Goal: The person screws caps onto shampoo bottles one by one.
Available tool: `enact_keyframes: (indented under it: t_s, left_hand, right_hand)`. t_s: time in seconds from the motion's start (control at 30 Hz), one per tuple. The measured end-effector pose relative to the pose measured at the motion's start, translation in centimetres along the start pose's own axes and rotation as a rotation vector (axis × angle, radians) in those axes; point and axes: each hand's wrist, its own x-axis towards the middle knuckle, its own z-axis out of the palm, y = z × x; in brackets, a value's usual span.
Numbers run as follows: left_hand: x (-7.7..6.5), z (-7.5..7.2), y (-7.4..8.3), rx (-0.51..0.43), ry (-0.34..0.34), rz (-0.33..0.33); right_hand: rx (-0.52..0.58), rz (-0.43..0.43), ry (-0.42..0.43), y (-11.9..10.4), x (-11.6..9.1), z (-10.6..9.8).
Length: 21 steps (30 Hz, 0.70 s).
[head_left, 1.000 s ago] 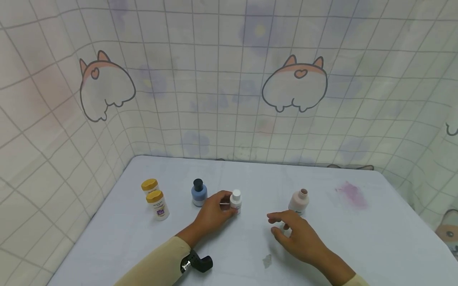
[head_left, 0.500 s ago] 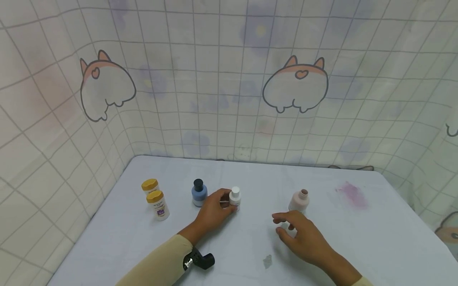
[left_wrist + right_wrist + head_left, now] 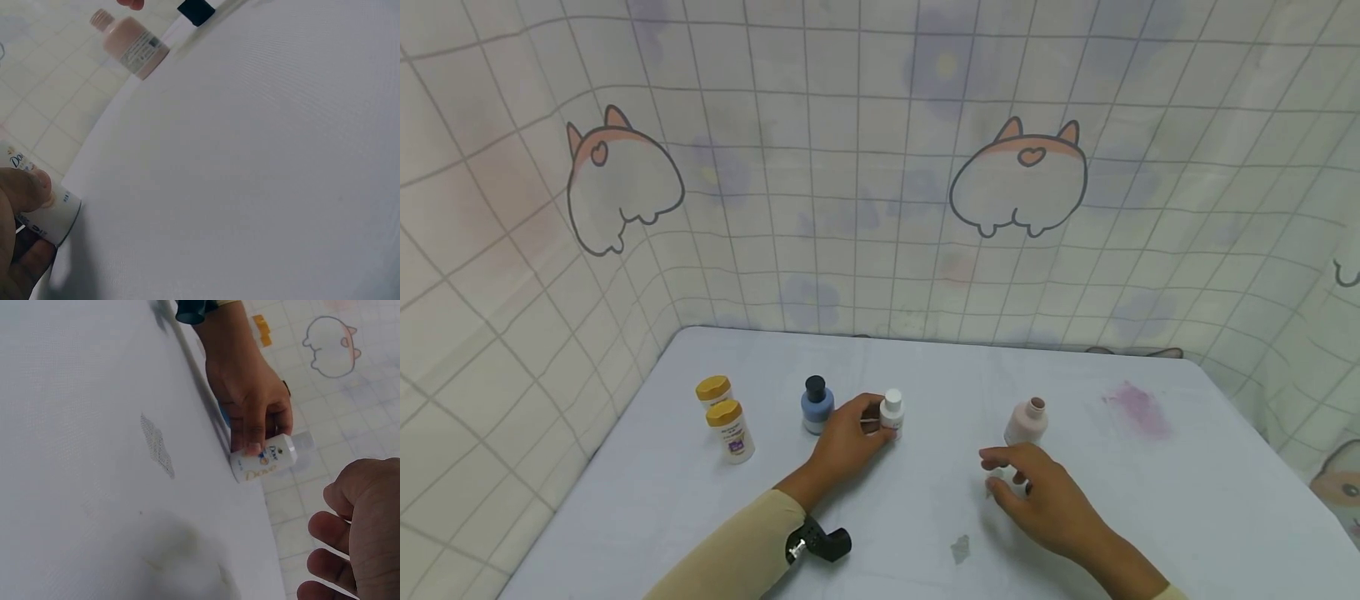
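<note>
My left hand point(image 3: 847, 442) pinches a small white bottle point(image 3: 892, 414) with a white cap between thumb and fingers; its label reads Dove in the right wrist view. Whether its base touches the table is unclear. My right hand point(image 3: 1045, 504) hovers over the table with fingers loosely bent and nothing held. Just beyond it stands a small pale pink bottle point(image 3: 1025, 423) with an uncapped neck. A blue bottle point(image 3: 817, 407) with a black cap stands left of my left hand. Near the right fingertips in the left wrist view is a dark blocky piece point(image 3: 197, 11), its kind unclear.
Two white jars stand at the left of the white table point(image 3: 925, 567), a front one point(image 3: 732, 431) partly covering a rear jar point(image 3: 714, 388); both have yellow lids. A pink stain point(image 3: 1138, 408) marks the right side. Gridded cloth point(image 3: 880, 208) hangs behind.
My right hand has drifted to the right, leaving a wider gap to my left hand. The white bottle and left hand have shifted very slightly toward the back.
</note>
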Motion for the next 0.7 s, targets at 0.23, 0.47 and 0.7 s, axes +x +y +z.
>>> enact_keyframes:
  t_s: [0.23, 0.47, 0.7]
  left_hand:
    - [0.15, -0.04, -0.06, 0.002, -0.002, 0.0]
    - [0.02, -0.16, 0.11, 0.06, 0.01, 0.001]
    - [-0.51, -0.43, 0.69, 0.092, 0.042, 0.033]
  right_hand:
    - [-0.011, 0.003, 0.002, 0.03, -0.27, -0.38]
    - [-0.02, -0.021, 0.007, 0.3, -0.31, -0.76]
    - [-0.021, -0.017, 0.015, 0.7, -0.49, -0.91]
